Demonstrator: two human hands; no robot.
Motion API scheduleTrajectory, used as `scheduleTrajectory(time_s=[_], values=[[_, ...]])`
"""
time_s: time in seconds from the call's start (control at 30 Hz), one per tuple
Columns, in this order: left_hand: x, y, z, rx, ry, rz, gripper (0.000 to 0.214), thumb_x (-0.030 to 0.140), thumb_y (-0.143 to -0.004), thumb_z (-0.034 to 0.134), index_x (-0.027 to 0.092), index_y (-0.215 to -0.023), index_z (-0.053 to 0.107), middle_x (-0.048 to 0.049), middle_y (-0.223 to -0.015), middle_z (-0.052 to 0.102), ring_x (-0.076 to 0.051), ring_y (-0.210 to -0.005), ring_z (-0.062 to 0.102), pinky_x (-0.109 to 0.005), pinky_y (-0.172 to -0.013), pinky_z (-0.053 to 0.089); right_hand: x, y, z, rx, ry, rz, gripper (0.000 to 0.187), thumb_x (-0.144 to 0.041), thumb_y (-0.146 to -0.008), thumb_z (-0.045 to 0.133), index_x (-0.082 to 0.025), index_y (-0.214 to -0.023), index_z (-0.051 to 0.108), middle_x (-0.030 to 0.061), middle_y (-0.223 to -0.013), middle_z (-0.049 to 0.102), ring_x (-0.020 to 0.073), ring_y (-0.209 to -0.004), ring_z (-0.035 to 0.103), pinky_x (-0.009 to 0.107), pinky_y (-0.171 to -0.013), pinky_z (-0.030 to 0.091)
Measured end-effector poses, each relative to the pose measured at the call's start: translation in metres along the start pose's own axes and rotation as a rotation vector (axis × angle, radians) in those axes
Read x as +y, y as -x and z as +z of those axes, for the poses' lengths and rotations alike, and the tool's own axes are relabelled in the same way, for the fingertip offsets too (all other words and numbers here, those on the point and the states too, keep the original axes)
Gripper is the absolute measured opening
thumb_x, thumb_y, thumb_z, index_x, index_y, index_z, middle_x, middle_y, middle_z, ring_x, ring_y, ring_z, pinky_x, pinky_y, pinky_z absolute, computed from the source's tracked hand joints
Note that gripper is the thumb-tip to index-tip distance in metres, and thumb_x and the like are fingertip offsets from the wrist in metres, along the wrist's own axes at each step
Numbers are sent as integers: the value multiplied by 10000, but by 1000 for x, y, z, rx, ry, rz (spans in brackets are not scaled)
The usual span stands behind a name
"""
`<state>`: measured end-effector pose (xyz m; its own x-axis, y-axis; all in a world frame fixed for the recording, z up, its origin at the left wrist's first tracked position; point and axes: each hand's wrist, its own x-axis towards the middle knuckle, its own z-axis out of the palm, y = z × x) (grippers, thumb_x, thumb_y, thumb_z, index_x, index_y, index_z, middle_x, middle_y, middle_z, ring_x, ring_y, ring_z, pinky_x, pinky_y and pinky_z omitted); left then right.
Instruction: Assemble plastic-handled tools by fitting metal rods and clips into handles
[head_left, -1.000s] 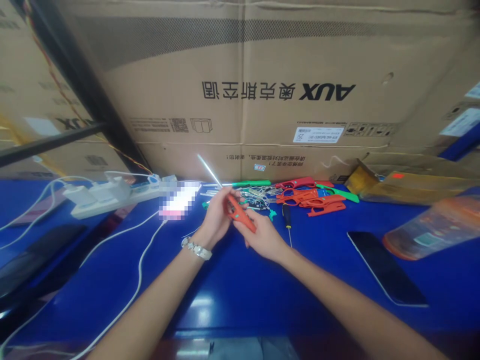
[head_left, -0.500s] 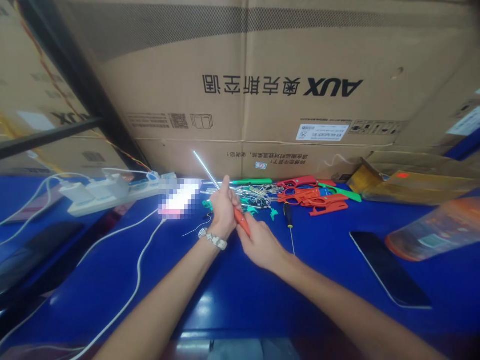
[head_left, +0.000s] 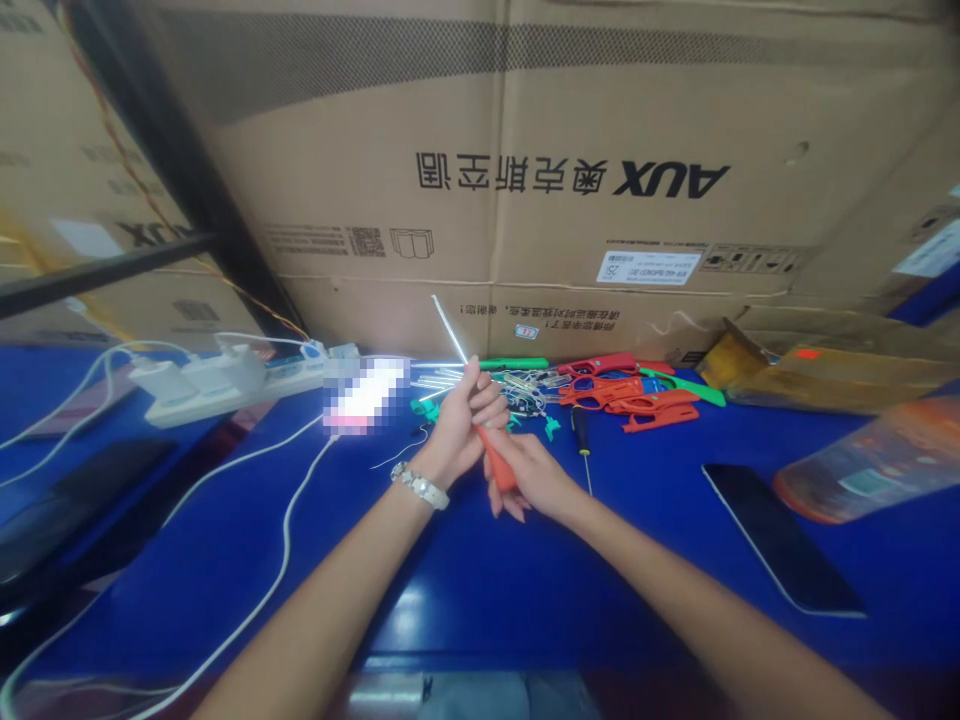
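A long-nosed lighter with an orange handle (head_left: pixel 501 468) is held between my two hands above the blue table. My left hand (head_left: pixel 466 420) is closed round its front part, and the thin metal tube (head_left: pixel 450 330) points up and left out of the fist. Wrapped round the rear of the handle is my right hand (head_left: pixel 538 480), with some fingers showing below it. Just beyond my hands lies a pile of small parts with wires and metal tubes (head_left: pixel 525 388). Orange lighter casings (head_left: pixel 600 388) and a green casing (head_left: pixel 514 364) lie around this pile.
A screwdriver (head_left: pixel 580 432) lies right of my hands, then a phone (head_left: pixel 780 540) and a plastic jar (head_left: pixel 862 470). At left are a power strip (head_left: pixel 225 385) with white cables and a lit, blurred-out device (head_left: pixel 367 392). A large cardboard box (head_left: pixel 525 100) stands behind.
The lighter's tube has shifted right and less of it shows beyond my left hand. My left hand moved slightly right, its fingers folded over. More of the orange handle's rear end now shows.
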<state>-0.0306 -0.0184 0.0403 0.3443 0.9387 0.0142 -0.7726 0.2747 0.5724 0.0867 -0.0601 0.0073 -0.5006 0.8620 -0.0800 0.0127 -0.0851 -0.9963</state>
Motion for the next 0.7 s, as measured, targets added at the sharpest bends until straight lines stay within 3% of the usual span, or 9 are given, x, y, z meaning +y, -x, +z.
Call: scheduleTrajectory(time_s=[0.1, 0.17, 0.33, 0.43, 0.53, 0.6, 0.7], values=[[-2, -3, 1, 80, 9, 36, 507, 507, -852, 694, 188, -635, 365, 109, -515, 229, -28, -385, 217, -143, -369, 296, 0, -1, 3, 193, 67, 14, 559, -726, -857, 482, -201, -665, 482, -60, -374, 476, 77, -257, 384, 186, -280, 248], [-3, -3, 2, 108, 19, 51, 483, 500, -857, 691, 185, -645, 393, 106, -517, 245, -30, -392, 242, -151, -389, 326, 1, -3, 5, 243, 31, -10, 576, -752, -828, 502, -209, -641, 472, -83, -367, 403, 75, -263, 360, 193, -279, 229], [-5, 2, 8, 84, -1, 75, 398, 437, -828, 732, 174, -656, 489, 56, -572, 459, -69, -530, 511, -208, -580, 497, 4, -6, 2, 117, -261, 59, 658, -768, -874, 389, -227, -501, 355, -85, -323, 279, 59, -243, 245, 214, -305, 170], [-4, 1, 10, 134, -80, 100, 348, 407, -798, 754, 174, -660, 537, 8, -689, 618, -108, -644, 626, -238, -639, 525, 0, -2, -1, -86, -461, 163, 646, -698, -934, 347, -217, -503, 337, -85, -322, 268, 59, -250, 229, 208, -336, 198], [-2, -2, 9, 216, -63, 112, 335, 388, -773, 780, 180, -675, 537, 26, -656, 621, -90, -601, 630, -206, -596, 520, -6, 2, -3, -254, -551, 238, 621, -615, -979, 314, -209, -510, 341, -85, -328, 260, 65, -265, 246, 201, -360, 237], [-2, -4, 9, 238, -18, 111, 364, 369, -754, 803, 186, -680, 497, 72, -563, 540, -54, -496, 563, -163, -496, 471, -7, 3, -2, -248, -541, 253, 619, -585, -989, 292, -211, -498, 336, -79, -315, 257, 71, -258, 251, 198, -348, 225], [-2, -5, 10, 240, 32, 113, 429, 351, -739, 824, 197, -686, 427, 116, -492, 424, -18, -390, 437, -128, -393, 377, -6, 0, -2, -122, -426, 252, 617, -600, -976, 308, -210, -505, 390, -56, -313, 330, 86, -252, 318, 200, -314, 222]])
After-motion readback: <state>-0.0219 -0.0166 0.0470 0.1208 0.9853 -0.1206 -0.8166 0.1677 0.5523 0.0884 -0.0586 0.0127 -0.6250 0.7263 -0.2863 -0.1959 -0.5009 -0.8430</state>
